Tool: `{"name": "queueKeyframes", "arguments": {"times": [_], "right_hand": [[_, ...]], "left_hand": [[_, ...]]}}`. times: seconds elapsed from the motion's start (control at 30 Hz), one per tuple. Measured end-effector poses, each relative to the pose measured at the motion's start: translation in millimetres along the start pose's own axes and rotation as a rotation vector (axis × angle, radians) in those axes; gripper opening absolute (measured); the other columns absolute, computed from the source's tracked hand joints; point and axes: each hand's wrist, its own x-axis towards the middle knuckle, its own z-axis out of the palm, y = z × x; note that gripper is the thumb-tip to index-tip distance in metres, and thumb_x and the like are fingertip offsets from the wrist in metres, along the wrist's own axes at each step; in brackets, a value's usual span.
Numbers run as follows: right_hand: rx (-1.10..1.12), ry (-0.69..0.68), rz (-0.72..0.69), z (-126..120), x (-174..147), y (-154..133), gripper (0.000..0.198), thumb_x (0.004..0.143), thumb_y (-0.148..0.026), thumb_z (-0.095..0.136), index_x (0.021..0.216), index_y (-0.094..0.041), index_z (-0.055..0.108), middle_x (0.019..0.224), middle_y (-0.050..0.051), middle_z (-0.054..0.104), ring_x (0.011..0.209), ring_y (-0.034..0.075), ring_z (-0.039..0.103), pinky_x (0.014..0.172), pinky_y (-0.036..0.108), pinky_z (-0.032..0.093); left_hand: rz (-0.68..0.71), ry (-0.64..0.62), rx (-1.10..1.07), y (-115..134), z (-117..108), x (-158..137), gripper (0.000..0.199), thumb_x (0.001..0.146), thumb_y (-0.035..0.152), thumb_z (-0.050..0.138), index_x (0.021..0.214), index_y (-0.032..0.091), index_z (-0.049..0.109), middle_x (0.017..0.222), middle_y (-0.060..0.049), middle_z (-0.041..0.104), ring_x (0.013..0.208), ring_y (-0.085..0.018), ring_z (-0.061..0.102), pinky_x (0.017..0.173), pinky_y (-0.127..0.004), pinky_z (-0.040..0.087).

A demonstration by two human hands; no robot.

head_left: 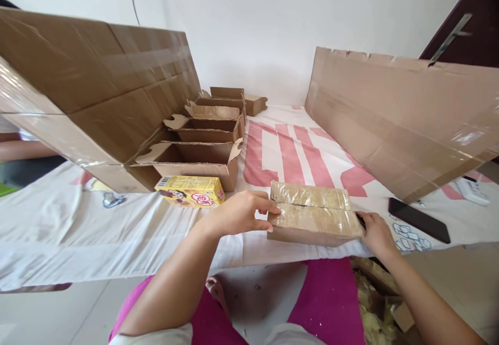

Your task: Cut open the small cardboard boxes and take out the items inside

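Observation:
A small cardboard box point(315, 220), its top covered with shiny brown tape, lies at the table's front edge between my hands. My left hand point(245, 212) grips its left end, thumb low and fingers at the upper edge. At the opposite end, my right hand point(377, 235) is closed against the box. A small dark thing point(362, 221) shows between these fingers and the box; its kind is mostly hidden. Left of my left hand lies a yellow printed carton point(191, 191). Behind that carton, an open cardboard box point(195, 160) stands with its flaps up.
More open boxes point(208, 127) form a row toward the wall. Large cardboard panels rise at left point(128, 75) and right point(397, 121). A black phone point(419, 220) lies right, beside blue-edged pieces point(409, 238). A metal object point(112, 199) sits left. Scraps fill a container point(374, 293) below.

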Motion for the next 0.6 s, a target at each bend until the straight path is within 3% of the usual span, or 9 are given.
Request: {"name": "queueKeyframes", "arguments": {"times": [0.13, 0.23, 0.37, 0.43, 0.5, 0.6], "right_hand": [[0.093, -0.039, 0.001, -4.3, 15.9, 7.1, 0.04, 0.081, -0.022, 0.046, 0.115, -0.012, 0.064, 0.104, 0.016, 0.062, 0.094, 0.027, 0.063, 0.086, 0.04, 0.051], [0.214, 0.058, -0.057, -21.4, 29.1, 5.4, 0.041, 0.079, -0.022, 0.047, 0.116, -0.014, 0.062, 0.11, 0.015, 0.063, 0.103, 0.027, 0.061, 0.091, 0.041, 0.05], [0.412, 0.252, -0.123, -68.4, 45.4, -17.9, 0.049, 0.08, -0.028, 0.053, 0.129, -0.019, 0.053, 0.12, 0.011, 0.062, 0.104, 0.026, 0.062, 0.092, 0.044, 0.05], [0.485, 0.272, -0.179, -97.8, 50.3, -39.0, 0.052, 0.081, -0.028, 0.056, 0.132, -0.022, 0.05, 0.124, 0.01, 0.061, 0.105, 0.026, 0.062, 0.092, 0.043, 0.05], [0.508, 0.237, -0.319, -126.1, 52.7, -64.1, 0.05, 0.083, -0.026, 0.056, 0.132, -0.024, 0.05, 0.129, 0.009, 0.059, 0.114, 0.026, 0.059, 0.097, 0.042, 0.049], [0.462, -0.013, -0.576, -158.1, 55.4, -101.7, 0.047, 0.087, -0.022, 0.05, 0.134, -0.026, 0.049, 0.127, 0.007, 0.062, 0.112, 0.022, 0.061, 0.095, 0.037, 0.05]], "left_hand": [[-0.011, -0.003, 0.032, -2.0, 0.5, 1.1, 0.041, 0.074, 0.045, 0.072, 0.111, 0.028, 0.071, 0.094, -0.004, 0.068, 0.082, -0.019, 0.062, 0.078, -0.028, 0.046], [0.024, 0.006, 0.078, -3.3, 1.1, 3.1, 0.038, 0.076, 0.041, 0.071, 0.111, 0.027, 0.071, 0.09, -0.003, 0.068, 0.079, -0.018, 0.062, 0.074, -0.027, 0.045], [0.096, 0.017, 0.097, -5.3, 1.4, 4.4, 0.036, 0.077, 0.038, 0.072, 0.109, 0.024, 0.072, 0.086, -0.003, 0.067, 0.077, -0.016, 0.062, 0.072, -0.025, 0.045], [0.114, 0.027, 0.105, -5.8, 1.3, 4.1, 0.036, 0.077, 0.038, 0.072, 0.109, 0.023, 0.071, 0.086, -0.003, 0.068, 0.076, -0.016, 0.063, 0.072, -0.025, 0.045], [0.122, 0.034, 0.115, -5.2, 1.0, 3.6, 0.036, 0.078, 0.039, 0.072, 0.11, 0.023, 0.071, 0.087, -0.003, 0.068, 0.076, -0.015, 0.063, 0.072, -0.024, 0.045], [0.124, 0.03, 0.131, -3.2, 0.5, 3.0, 0.035, 0.078, 0.039, 0.072, 0.109, 0.023, 0.071, 0.086, -0.004, 0.068, 0.076, -0.015, 0.063, 0.071, -0.024, 0.045]]}}
